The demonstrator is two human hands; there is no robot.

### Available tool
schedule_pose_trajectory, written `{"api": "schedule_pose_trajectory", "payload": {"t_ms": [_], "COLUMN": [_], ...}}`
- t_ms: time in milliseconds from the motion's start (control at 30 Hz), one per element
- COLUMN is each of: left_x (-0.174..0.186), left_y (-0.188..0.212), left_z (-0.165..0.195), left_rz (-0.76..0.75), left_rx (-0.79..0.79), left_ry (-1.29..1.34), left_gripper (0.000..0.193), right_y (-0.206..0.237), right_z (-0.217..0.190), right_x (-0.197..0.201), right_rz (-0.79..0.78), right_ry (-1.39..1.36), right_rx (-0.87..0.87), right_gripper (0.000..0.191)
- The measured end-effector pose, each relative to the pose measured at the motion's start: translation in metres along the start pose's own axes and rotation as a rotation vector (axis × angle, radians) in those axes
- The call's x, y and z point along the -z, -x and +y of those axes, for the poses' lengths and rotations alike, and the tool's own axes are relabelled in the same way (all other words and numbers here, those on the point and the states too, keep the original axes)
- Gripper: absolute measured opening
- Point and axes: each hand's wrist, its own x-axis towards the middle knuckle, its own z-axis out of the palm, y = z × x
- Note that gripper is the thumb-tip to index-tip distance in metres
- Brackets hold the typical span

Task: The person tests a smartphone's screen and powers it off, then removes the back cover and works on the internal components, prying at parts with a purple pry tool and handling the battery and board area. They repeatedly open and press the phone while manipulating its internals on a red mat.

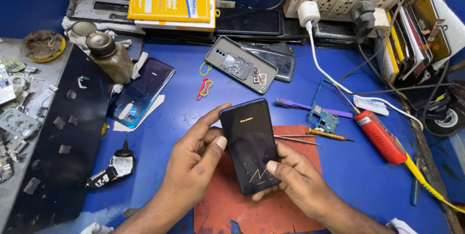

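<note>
the left hand (196, 159) grips the left edge of a dark smartphone (251, 144), fingers curled behind it, thumb resting on the lit screen. the right hand (295, 180) supports the phone's near right corner, its thumb touching the lower screen. the phone is held upright, tilted slightly, above a red mat (300, 142) at the near centre of the blue bench (184, 113). tweezers (295, 139) and a small screwdriver (327, 134) lie just right of the phone on the mat. a red tool (380, 137) lies further right. a blue back cover (140, 91) lies to the far left, near a brown bottle (109, 54). a circuit board (323, 117) sits right of centre.
</note>
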Motion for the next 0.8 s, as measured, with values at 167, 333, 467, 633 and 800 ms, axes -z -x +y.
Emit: {"api": "schedule_pose_trajectory", "payload": {"t_ms": [167, 333, 467, 633, 800], "left_x": [0.000, 0.000, 0.000, -0.004, -0.004], "left_y": [0.001, 0.000, 0.001, 0.005, 0.004], "left_z": [-0.001, -0.001, 0.000, 0.003, 0.004], "left_rz": [-0.012, -0.010, -0.041, -0.106, -0.100], "left_rx": [-0.011, -0.013, -0.021, -0.097, -0.079], "left_ry": [0.036, 0.033, 0.059, 0.048, 0.055], "left_gripper": [0.055, 0.056, 0.055, 0.051, 0.051], "right_y": [0.000, 0.000, 0.001, 0.001, 0.000], "right_z": [-0.003, -0.001, 0.005, 0.012, 0.010], "right_x": [-0.002, -0.001, 0.001, 0.004, 0.005], "right_rz": [-0.015, -0.012, 0.052, 0.117, 0.162], "right_ry": [-0.057, -0.093, 0.065, 0.197, 0.090], "right_rx": [-0.008, -0.017, -0.001, 0.082, 0.027], "right_gripper": [0.050, 0.051, 0.053, 0.052, 0.036]}}
